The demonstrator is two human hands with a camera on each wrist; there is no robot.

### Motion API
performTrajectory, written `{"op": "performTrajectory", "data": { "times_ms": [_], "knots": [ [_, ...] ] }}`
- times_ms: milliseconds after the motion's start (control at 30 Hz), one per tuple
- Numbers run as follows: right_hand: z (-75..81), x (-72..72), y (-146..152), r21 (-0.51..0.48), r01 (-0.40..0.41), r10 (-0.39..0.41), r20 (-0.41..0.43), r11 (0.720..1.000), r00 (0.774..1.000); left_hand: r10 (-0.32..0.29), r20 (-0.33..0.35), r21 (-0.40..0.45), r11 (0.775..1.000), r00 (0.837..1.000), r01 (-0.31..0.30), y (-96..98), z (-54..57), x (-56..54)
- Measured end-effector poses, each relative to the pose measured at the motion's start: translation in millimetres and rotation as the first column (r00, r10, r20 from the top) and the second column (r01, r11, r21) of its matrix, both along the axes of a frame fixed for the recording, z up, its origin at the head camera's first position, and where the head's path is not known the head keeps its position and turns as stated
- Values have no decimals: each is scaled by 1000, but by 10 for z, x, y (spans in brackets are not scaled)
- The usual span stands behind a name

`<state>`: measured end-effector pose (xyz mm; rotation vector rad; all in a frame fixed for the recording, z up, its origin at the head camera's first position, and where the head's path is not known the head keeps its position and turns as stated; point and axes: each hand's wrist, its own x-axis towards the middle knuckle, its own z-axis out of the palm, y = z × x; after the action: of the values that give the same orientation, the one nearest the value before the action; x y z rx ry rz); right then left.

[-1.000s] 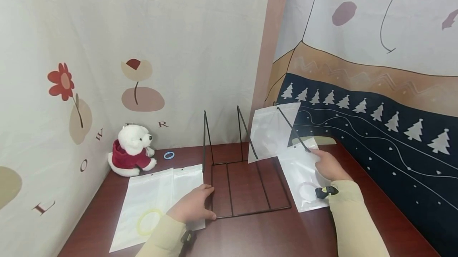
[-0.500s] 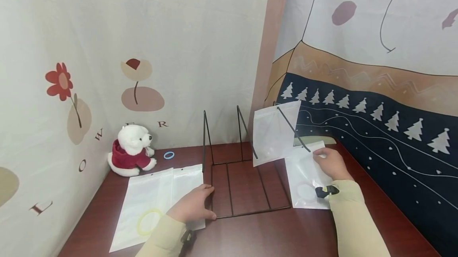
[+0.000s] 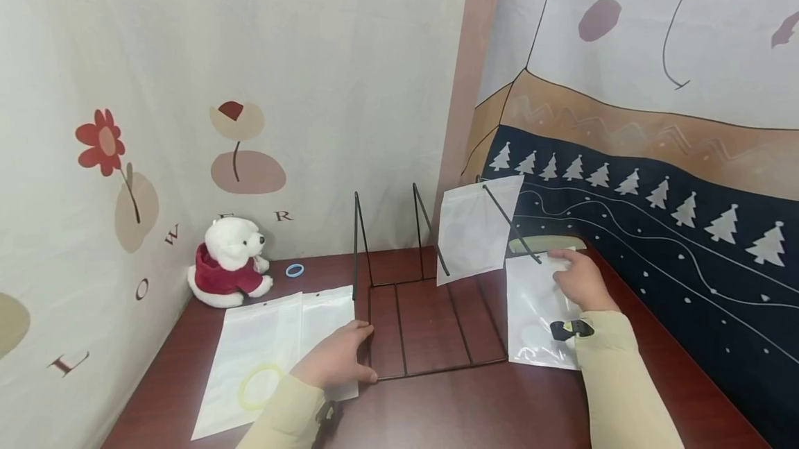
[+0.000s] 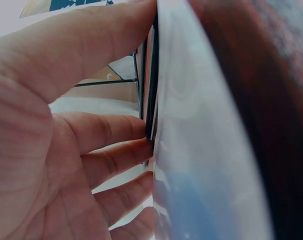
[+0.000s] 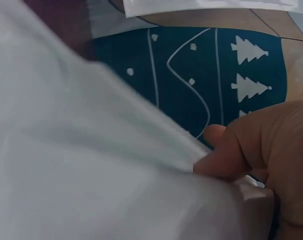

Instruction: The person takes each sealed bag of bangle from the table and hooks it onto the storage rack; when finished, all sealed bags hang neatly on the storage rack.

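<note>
My right hand [image 3: 580, 282] pinches the top of a white plastic zip bag [image 3: 533, 310] with a pale round shape showing in it. In the right wrist view, thumb and fingertips grip that bag's edge. The bag's top edge overlaps the free end of a slanting prong on the black wire rack [image 3: 437, 370]. Another white bag [image 3: 477, 230] hangs farther back on the same prong. At the rack's front left corner rests my left hand [image 3: 333, 359]. Its extended fingers [image 4: 116, 132] touch the side wire in the left wrist view, beside a white bag lying there.
Left of the rack, white bags [image 3: 250, 338] lie overlapping on the dark red table [image 3: 449, 421], one with a yellow ring [image 3: 259, 386] showing. A white plush bear [image 3: 231, 261] in red sits behind them, near a blue ring [image 3: 295, 270]. Printed cloth walls stand behind.
My right hand has moved slightly up, shifting the pinched bag to the right at the prong's end. The hanging bag has swung a little. My left hand stays at the rack corner.
</note>
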<state>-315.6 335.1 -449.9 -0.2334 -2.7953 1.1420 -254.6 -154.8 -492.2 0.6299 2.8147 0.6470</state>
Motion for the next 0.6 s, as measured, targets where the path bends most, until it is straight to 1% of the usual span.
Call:
{"op": "performTrajectory", "data": {
  "times_ms": [100,200,433,600],
  "knots": [
    [53,18,-10,9,9,-8,-16,1000,1000,3,4,1,1000,1000,-3,5,15,5],
    [105,36,-29,27,35,-34,-47,999,998,8,6,2,1000,1000,-8,8,26,8],
    [220,94,-91,12,161,-159,-80,987,984,15,15,2,1000,1000,-15,12,20,12],
    [338,154,-132,-9,222,-222,-100,975,970,14,15,6,1000,1000,-14,12,20,9]
  ]
}}
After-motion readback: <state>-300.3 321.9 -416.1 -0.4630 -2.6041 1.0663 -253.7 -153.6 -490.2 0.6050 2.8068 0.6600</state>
